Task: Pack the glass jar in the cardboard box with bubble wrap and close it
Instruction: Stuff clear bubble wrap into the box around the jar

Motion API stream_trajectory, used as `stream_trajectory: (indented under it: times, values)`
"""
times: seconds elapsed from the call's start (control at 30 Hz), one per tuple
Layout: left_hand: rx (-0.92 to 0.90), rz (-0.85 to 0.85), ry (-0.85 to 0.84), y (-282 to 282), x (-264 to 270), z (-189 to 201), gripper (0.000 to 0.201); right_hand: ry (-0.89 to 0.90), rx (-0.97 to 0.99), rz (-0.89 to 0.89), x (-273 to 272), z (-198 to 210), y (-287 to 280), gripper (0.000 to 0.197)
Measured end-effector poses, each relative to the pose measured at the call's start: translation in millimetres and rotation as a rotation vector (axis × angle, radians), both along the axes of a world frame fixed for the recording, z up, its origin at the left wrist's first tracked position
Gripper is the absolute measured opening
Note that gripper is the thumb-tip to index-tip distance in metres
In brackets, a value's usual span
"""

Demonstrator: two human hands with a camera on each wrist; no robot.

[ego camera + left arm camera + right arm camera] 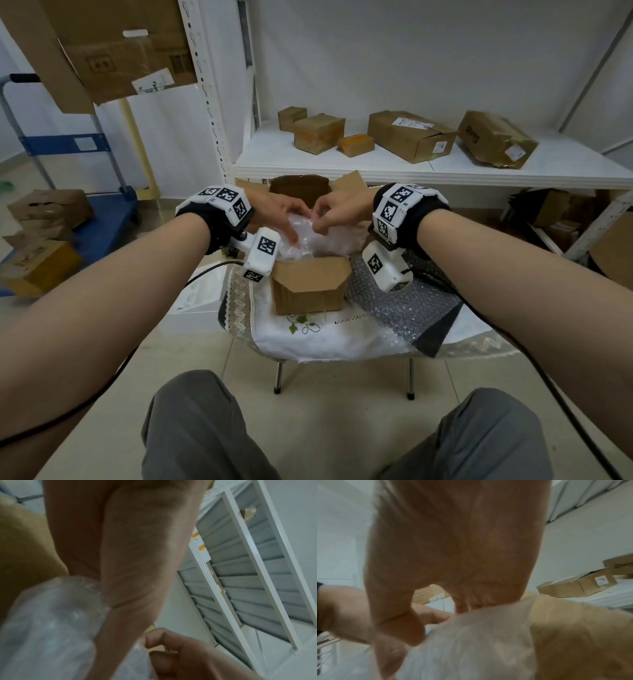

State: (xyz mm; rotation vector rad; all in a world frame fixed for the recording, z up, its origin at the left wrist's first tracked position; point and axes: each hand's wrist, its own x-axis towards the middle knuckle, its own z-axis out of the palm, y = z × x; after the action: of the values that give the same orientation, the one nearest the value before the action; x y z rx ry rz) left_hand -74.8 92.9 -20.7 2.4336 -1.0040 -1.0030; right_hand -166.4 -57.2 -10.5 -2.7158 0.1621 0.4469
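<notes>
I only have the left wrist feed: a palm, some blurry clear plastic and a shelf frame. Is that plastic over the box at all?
Observer: Yes. In the head view the bubble wrap bulges out of the open cardboard box, which stands on a small table.
Operator: What is the other hand doing?
Observer: The right hand is over the box too, pinching the top of the wrap; the left hand works the wrap beside it.
Operator: Are the flaps shut?
Observer: No. The far flap stands up behind the hands, and the near flap tips toward the person.
Operator: Can you see the jar?
Observer: No, no view shows it. A spare sheet of bubble wrap lies on the table right of the box.
</notes>
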Motion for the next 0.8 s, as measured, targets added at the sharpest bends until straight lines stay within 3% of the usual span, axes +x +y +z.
stream_trajectory:
  times: [0.07,0.2,0.33,0.47,0.57,0.7,0.8]
  values:
    - [0.013,-0.04,-0.073,-2.6,-0.6,-1.1,0.067,0.028,0.012,0.005,-0.8,1.9,-2.1,0.028]
    - [0.075,-0.115,-0.265,-6.2,-4.5,0.1,0.076,0.045,-0.059,0.047,-3.0,0.7,-3.0,0.032]
    - [0.275,-0.121,-0.403,-1.2,-0.1,10.8,0.086,-0.005,-0.137,0.078,-3.4,-8.0,3.6,0.034]
    - [0.398,-0.133,-0.425,4.2,0.6,15.4,0.09,-0.006,-0.198,0.11,-1.0,-16.5,9.2,0.023]
    - [0.377,-0.139,-0.436,-1.4,-8.9,6.8,0.088,0.019,-0.282,0.155,2.6,-26.9,13.2,0.012]
    - [0.35,-0.187,-0.496,-9.3,-16.2,-6.1,0.08,-0.04,-0.329,0.159,3.1,-38.3,16.0,0.024]
    - [0.353,-0.204,-0.476,-8.6,-14.1,-17.8,0.084,-0.054,-0.341,0.144,0.7,-38.8,14.3,0.021]
